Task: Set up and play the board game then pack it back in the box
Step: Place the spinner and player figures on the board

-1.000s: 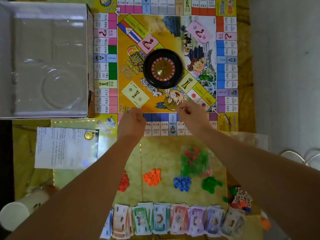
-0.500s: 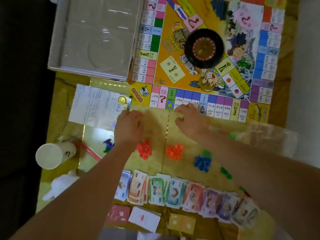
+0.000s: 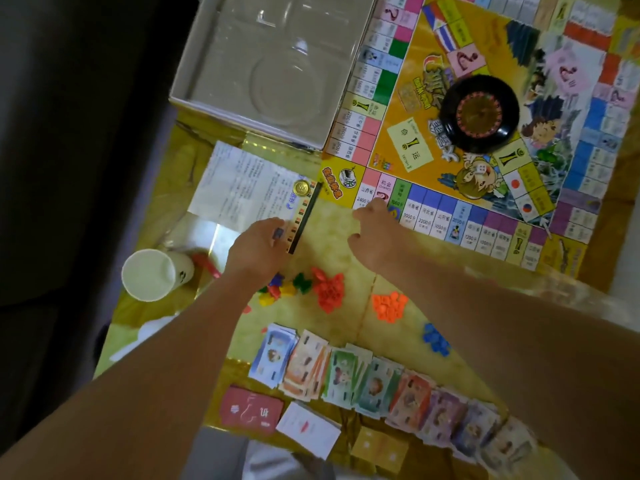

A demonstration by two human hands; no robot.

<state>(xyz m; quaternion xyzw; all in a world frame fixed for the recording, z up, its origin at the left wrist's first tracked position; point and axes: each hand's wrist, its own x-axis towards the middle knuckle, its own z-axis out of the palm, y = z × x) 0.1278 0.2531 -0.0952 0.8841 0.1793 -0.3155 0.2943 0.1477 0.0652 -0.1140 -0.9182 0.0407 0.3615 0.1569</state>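
The left hand (image 3: 258, 244) sits left of centre with its fingers curled against the end of a dark strip of cards (image 3: 304, 220). A small bluish thing shows under the thumb, but it's too blurred to tell whether it is pinched. The right hand (image 3: 374, 228) is beside it, loosely curled and holding nothing I can see, with a fingertip reaching the near edge of the board (image 3: 408, 140).

Below the hands lie a few mixed pawns (image 3: 280, 287), then a red heap (image 3: 327, 289), an orange heap (image 3: 389, 306) and a blue heap (image 3: 436, 339). I'd guess these pieces are light and skittish, easier to scoop than to pick singly. Lower still, the banknotes (image 3: 381, 382) fan out in a row. They are thin and slippery, so each stack is best squared and pinched by its short ends.

The board fills the upper right, flat on the counter (image 3: 332, 230). It looks stiff and light, and should be gripped by two opposite edges. The roulette wheel (image 3: 479, 114) and a die (image 3: 479, 169) rest loose on it and would slide if it tipped, so they should come off first.

The open box (image 3: 270, 64) sits upper left, touching the board, with a printed sheet (image 3: 242, 188) and a gold coin (image 3: 302, 188) below it. A paper cup (image 3: 149, 275) stands at the left.
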